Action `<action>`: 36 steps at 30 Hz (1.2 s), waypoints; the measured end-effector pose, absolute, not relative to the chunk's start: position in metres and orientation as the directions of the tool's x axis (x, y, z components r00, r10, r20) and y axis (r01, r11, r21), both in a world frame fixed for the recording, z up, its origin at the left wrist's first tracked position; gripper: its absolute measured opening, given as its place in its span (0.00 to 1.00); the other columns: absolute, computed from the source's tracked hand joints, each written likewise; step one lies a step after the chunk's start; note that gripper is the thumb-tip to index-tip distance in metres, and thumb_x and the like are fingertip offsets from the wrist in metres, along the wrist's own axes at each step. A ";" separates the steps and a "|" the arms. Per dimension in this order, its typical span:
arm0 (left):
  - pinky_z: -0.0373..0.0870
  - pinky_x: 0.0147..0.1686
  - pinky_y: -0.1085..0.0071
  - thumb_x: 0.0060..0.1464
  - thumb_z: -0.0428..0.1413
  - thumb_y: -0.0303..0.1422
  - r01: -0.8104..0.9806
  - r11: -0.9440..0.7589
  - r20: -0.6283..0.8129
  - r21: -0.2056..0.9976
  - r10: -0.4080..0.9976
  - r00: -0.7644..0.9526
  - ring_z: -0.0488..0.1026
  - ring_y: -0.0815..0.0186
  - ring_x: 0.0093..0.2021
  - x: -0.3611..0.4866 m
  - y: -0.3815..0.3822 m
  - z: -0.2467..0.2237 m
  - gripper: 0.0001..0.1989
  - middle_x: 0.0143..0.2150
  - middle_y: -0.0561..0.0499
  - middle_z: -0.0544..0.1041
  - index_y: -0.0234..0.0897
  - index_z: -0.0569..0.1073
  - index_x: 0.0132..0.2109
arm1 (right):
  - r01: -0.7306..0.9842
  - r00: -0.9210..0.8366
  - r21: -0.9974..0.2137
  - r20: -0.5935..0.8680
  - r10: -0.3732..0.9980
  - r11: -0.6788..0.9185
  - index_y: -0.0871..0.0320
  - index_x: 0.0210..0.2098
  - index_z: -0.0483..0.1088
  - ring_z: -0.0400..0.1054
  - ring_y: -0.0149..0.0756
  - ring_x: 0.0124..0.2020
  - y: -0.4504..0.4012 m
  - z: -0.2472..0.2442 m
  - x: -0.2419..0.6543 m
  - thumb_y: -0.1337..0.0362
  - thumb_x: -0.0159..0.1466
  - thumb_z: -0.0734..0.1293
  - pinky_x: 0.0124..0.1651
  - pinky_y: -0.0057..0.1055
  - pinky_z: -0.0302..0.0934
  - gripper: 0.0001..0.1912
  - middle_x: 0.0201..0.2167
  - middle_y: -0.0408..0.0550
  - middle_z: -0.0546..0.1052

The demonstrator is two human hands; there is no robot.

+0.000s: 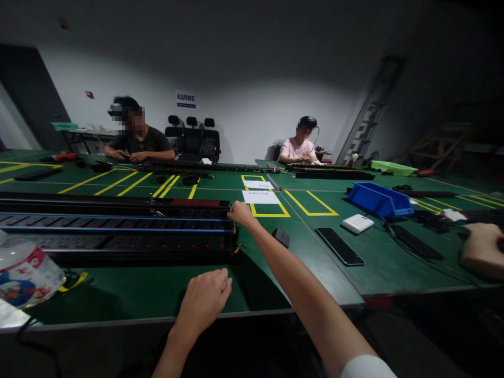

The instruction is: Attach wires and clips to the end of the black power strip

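Several long black power strips point(129, 242) with rows of red lights lie side by side across the left of the table. At the right end of the rear ones, my right hand point(241, 213) is closed, its fingertips touching the end; what they pinch is too small to make out. Short yellow wires point(239, 248) stick out of the nearer strip's end. My left hand point(205, 298) is loosely closed over the table's front edge, in front of the strips and apart from them. Nothing shows in its curled fingers.
A plastic jar point(29, 273) stands front left. Right of my arm are a small black box point(281, 237), a phone point(339, 247), a white power bank point(357, 224) and a blue bin point(380, 199). Another person's hand point(483, 251) is far right. Two people sit opposite.
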State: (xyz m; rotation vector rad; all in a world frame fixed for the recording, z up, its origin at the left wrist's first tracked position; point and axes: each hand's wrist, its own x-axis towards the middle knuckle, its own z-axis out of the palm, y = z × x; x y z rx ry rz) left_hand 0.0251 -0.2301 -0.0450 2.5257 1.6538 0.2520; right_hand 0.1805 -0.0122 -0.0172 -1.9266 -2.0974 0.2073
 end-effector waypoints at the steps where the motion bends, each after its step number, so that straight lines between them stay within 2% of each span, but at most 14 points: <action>1: 0.53 0.30 0.68 0.67 0.44 0.35 0.901 -0.393 0.069 0.187 0.920 0.387 0.73 0.64 0.33 0.025 -0.230 -0.044 0.12 0.32 0.52 0.76 0.40 0.68 0.35 | 0.949 -0.061 -0.302 0.117 0.991 0.094 0.62 0.45 0.77 0.75 0.48 0.46 -0.013 -0.018 0.181 0.62 0.62 0.66 0.46 0.35 0.67 0.14 0.44 0.61 0.80; 10: 0.48 0.28 0.67 0.66 0.44 0.35 0.903 -0.384 0.069 0.191 0.923 0.378 0.72 0.64 0.31 0.024 -0.228 -0.047 0.13 0.31 0.53 0.75 0.40 0.67 0.34 | 0.943 -0.023 -0.326 0.141 0.990 0.068 0.62 0.44 0.77 0.76 0.49 0.43 -0.014 -0.017 0.177 0.62 0.58 0.69 0.42 0.35 0.67 0.16 0.42 0.62 0.80; 16: 0.48 0.29 0.67 0.67 0.44 0.36 0.903 -0.385 0.078 0.190 0.923 0.377 0.72 0.64 0.31 0.023 -0.228 -0.050 0.13 0.31 0.53 0.75 0.40 0.66 0.33 | 0.928 -0.036 -0.363 0.133 0.991 0.083 0.60 0.39 0.79 0.75 0.45 0.42 -0.016 -0.019 0.180 0.66 0.61 0.66 0.43 0.32 0.65 0.10 0.40 0.59 0.80; 22: 0.50 0.30 0.67 0.67 0.44 0.36 0.903 -0.385 0.061 0.189 0.923 0.380 0.72 0.64 0.32 0.024 -0.228 -0.048 0.13 0.32 0.52 0.75 0.40 0.66 0.33 | 0.904 -0.038 -0.401 0.280 0.959 0.152 0.56 0.43 0.77 0.74 0.41 0.41 -0.037 -0.029 0.192 0.59 0.67 0.62 0.42 0.31 0.62 0.14 0.39 0.54 0.81; 28: 0.49 0.30 0.67 0.67 0.43 0.36 0.907 -0.375 0.052 0.193 0.927 0.373 0.72 0.65 0.31 0.024 -0.226 -0.047 0.14 0.31 0.52 0.74 0.40 0.65 0.33 | 0.852 -0.136 -0.451 0.301 0.944 0.267 0.55 0.40 0.78 0.73 0.37 0.37 -0.065 -0.045 0.205 0.58 0.65 0.65 0.36 0.27 0.56 0.11 0.36 0.49 0.81; 31: 0.48 0.29 0.67 0.67 0.43 0.37 0.908 -0.373 0.050 0.191 0.928 0.370 0.71 0.65 0.31 0.024 -0.226 -0.047 0.14 0.30 0.53 0.74 0.40 0.65 0.33 | 0.831 -0.134 -0.484 0.307 0.942 0.275 0.56 0.37 0.78 0.72 0.35 0.34 -0.071 -0.046 0.208 0.56 0.65 0.66 0.34 0.26 0.54 0.13 0.34 0.49 0.81; 36: 0.49 0.30 0.67 0.67 0.43 0.37 0.913 -0.366 0.042 0.181 0.930 0.365 0.72 0.66 0.31 0.024 -0.227 -0.044 0.15 0.30 0.53 0.74 0.40 0.64 0.32 | 0.820 -0.134 -0.503 0.295 0.946 0.272 0.57 0.37 0.79 0.72 0.34 0.34 -0.075 -0.042 0.211 0.56 0.64 0.67 0.34 0.25 0.55 0.12 0.34 0.49 0.81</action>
